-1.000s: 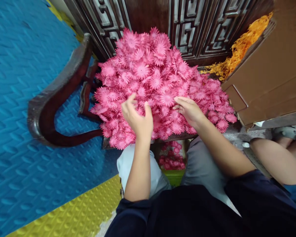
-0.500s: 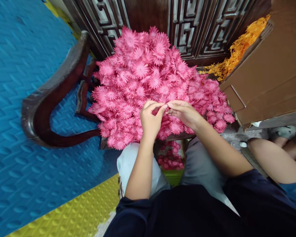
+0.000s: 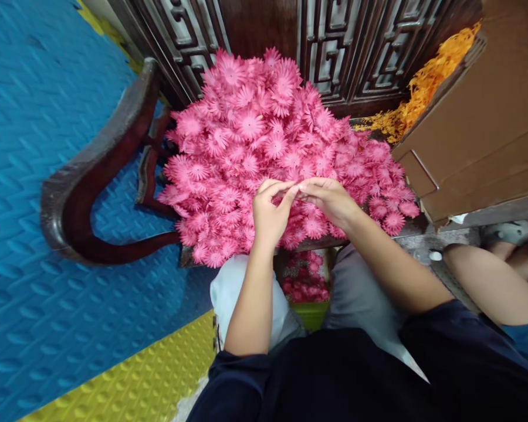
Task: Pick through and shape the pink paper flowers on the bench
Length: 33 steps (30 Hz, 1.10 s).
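A large heap of pink artificial flowers lies in front of me on a dark wooden bench. Over the heap's front part, my left hand pinches with thumb and forefinger. My right hand meets it fingertip to fingertip, its thumb and fingers pressed together too. What sits between the fingertips is too small and hidden to make out, though a bit of pink shows there. Between my knees stands a green container with more pink flowers in it.
To the left curves the bench's wooden armrest, above a blue mat with a yellow strip. At right, a cardboard box stands by orange artificial foliage. Another person's leg is at far right. Behind rises a carved wooden backrest.
Both hands stay joined at almost the same spot. My right hand's fingers have drawn slightly closer together, and the view has shifted a little.
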Available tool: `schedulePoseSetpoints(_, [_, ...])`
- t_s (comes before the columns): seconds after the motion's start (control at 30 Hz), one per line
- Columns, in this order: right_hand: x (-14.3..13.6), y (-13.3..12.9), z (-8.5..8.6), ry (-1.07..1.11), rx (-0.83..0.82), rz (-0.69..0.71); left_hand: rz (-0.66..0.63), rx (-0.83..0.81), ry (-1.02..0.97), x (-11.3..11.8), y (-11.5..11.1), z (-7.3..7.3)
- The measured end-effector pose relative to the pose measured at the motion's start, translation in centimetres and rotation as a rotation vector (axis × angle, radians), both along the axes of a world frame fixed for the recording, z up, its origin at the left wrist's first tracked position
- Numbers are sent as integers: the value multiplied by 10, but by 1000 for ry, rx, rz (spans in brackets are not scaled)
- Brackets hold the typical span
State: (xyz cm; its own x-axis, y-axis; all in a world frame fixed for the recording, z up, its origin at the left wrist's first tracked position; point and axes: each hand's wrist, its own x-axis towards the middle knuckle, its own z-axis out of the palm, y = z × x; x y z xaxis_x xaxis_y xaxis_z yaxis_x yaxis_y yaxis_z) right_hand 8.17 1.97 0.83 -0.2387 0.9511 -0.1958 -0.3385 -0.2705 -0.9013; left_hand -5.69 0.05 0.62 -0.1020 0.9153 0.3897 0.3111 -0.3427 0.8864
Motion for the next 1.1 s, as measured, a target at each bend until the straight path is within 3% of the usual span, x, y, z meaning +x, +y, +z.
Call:
schedulePoseSetpoints(0.27, [-1, -3, 5, 17, -32, 64, -101, -122, -267, -6, 7, -12])
schedulePoseSetpoints(0.57, [-2, -4, 6, 32, -4, 64, -88, -118, -153, -9, 6, -6])
schedulePoseSetpoints(0.8, [-6, -4, 3, 42, 25, -30, -52, -152, -165, -6, 6, -6])
schedulePoseSetpoints(0.97, [-7, -4, 2, -14, 142, -131, -64, -72, -89, -6, 4, -3])
schedulePoseSetpoints(1.1, [-7, -5, 2, -62, 139, -168, -19, -42, -96, -4, 2, -2])
